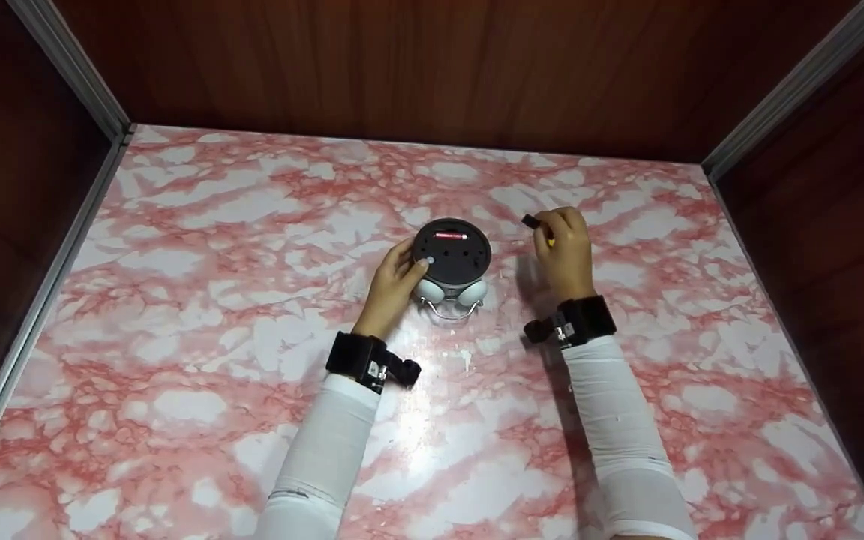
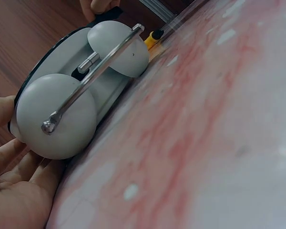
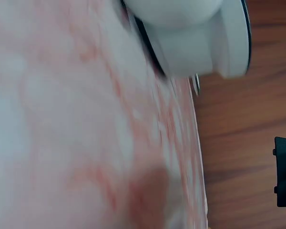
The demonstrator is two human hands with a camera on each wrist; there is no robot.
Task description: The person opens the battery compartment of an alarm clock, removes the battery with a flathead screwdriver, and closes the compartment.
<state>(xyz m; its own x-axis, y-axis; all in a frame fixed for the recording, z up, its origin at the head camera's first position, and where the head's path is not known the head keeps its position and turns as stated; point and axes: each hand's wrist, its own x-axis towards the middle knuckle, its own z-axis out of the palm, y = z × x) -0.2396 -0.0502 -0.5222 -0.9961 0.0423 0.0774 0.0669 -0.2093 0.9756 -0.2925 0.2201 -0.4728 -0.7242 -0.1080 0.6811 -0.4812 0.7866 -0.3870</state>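
Observation:
A twin-bell alarm clock (image 1: 452,259) lies face down, its black back up and its white bells and wire handle toward me. A pink battery (image 1: 450,236) shows in the uncovered slot in its back. My left hand (image 1: 391,289) grips the clock's left side, thumb on the back's edge and fingers against the side. To the right of the clock, my right hand (image 1: 567,251) pinches a small black battery cover (image 3: 285,172), whose tabs show in the right wrist view. A yellow thing with a black end (image 2: 154,39) is at the right hand, mostly hidden by it.
The clock lies on a red-and-white marbled tabletop (image 1: 199,330). Dark wood panels (image 1: 417,75) rise at the back and both sides, with grey metal strips (image 1: 83,67) along the corners.

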